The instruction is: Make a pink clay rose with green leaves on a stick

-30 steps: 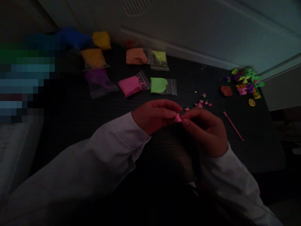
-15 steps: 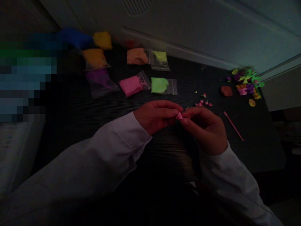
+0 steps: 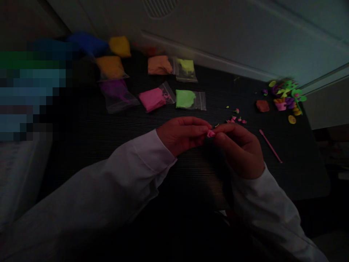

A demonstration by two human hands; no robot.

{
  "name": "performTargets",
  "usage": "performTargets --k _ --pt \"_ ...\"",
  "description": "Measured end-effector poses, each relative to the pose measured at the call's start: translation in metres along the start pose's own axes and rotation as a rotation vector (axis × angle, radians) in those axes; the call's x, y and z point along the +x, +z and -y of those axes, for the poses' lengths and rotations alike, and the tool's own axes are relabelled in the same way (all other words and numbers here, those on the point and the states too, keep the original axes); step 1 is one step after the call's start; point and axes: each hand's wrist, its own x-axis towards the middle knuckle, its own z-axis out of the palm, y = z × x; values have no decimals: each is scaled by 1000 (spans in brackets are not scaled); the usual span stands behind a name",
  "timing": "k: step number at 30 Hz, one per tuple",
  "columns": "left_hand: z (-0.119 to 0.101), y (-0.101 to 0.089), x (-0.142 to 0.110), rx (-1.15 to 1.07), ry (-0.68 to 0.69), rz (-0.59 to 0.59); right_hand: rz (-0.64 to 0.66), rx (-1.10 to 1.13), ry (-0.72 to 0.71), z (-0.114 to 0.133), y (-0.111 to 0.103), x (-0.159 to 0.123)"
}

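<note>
A small pink clay flower (image 3: 211,133) with folded, petal-like layers sits between my fingertips above the dark table. My left hand (image 3: 183,135) pinches it from the left with thumb and fingers. From the right, the thumb and index finger of my right hand (image 3: 242,148) close in on its edge. Just beyond my fingers lie several small pink clay flowers (image 3: 233,119) with green bits. To the right of my right hand rests a thin pink modelling tool (image 3: 271,146).
Bags of coloured clay, among them pink (image 3: 152,99), light green (image 3: 185,99), orange (image 3: 110,66) and purple (image 3: 116,91), lie at the back left. A reddish-brown clay lump (image 3: 262,106) and a cluster of colourful clay pieces (image 3: 286,96) occupy the far right. A pale panel (image 3: 212,32) rises behind.
The pink clay has turned between my fingertips and shifted slightly right and up; its folded layers now show. My right thumb has moved slightly up and to the right.
</note>
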Motion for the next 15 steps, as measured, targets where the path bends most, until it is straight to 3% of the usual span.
performTargets --k 8,15 --pt "0 -1 1 10 -2 -18 -72 -116 -34 2 0 -1" --pt "-1 0 1 42 -18 -25 -53 -168 -21 2 0 0"
